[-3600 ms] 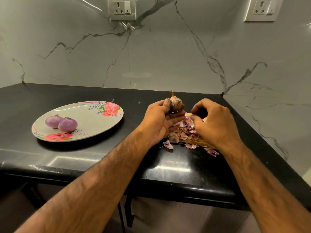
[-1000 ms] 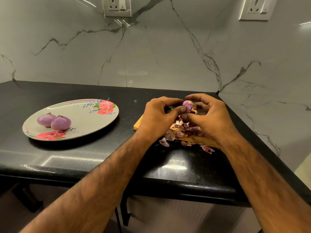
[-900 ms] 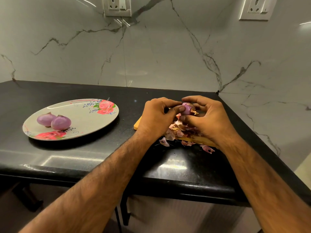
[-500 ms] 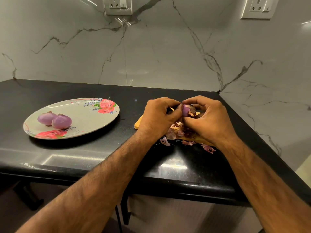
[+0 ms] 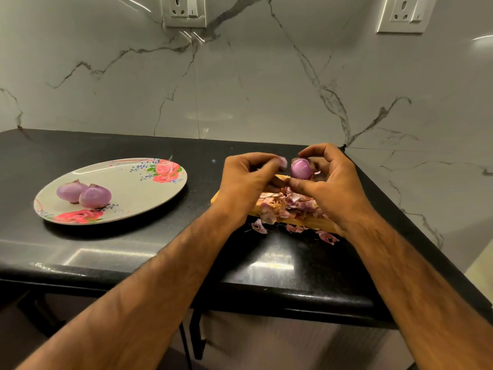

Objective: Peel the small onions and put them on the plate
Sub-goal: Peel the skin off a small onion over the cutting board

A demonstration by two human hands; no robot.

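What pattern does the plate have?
Pale plate with pink-red roses and small blue specks near its rim; head view.

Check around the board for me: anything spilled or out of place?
A few onion skins lie off the wooden board, on the black counter along its near edge; the rest are heaped on the board. The plate with two peeled onions looks tidy.

We can read no text, label, brand or number here: the plate (image 5: 138,190) shows only painted roses, and the wall sockets (image 5: 185,10) bear no legible marks.
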